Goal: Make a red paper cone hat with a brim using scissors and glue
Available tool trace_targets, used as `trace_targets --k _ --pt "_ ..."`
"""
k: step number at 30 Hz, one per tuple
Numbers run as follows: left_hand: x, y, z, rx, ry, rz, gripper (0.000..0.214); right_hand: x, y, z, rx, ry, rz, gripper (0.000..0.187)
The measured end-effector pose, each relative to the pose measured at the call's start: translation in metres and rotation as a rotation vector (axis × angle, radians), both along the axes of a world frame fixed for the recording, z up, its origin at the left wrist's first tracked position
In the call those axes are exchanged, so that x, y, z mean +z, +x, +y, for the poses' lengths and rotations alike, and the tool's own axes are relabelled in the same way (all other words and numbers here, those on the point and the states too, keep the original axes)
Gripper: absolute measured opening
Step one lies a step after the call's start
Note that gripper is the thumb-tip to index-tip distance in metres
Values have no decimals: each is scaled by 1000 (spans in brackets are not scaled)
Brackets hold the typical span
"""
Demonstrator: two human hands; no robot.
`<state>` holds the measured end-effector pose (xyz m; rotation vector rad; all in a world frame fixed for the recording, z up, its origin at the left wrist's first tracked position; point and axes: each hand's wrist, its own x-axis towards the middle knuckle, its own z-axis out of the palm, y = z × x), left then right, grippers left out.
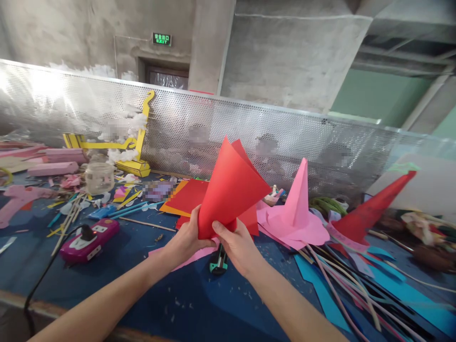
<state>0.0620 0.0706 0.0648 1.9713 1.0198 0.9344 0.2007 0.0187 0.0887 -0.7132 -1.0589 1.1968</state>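
Both hands hold a sheet of red paper (231, 187) rolled into a cone, its narrow end down and its wide mouth up and to the right. My left hand (187, 237) grips the narrow end from the left, thumb on the front. My right hand (237, 244) pinches it from the right, thumb pressed on the paper. The cone is lifted above the blue table (199, 304). Flat red and orange sheets (187, 197) lie just behind it.
A pink paper witch hat (295, 216) stands to the right, with a red cone hat (370, 209) beyond it. A magenta glue gun (89, 240) with a black cord lies on the left. A green-black tool (218, 261) lies under my hands. Sticks, blue paper strips, a jar (99, 176) and a perforated metal screen (221, 128) surround.
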Motion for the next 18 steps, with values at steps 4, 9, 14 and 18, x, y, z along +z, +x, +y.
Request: trace_targets --k 4,9,14,18 --pt "-7 8 -1 101 129 154 81 3 -10 -1 -33 -4 145 54" --pt "-13 10 -1 150 290 199 64 0 -21 7 -175 43 213 51" --pt "5 -13 1 -184 -25 36 77 -1 -3 14 -12 -70 193 37" --pt "16 -22 2 -438 -376 -208 68 2 8 18 20 -162 142 34"
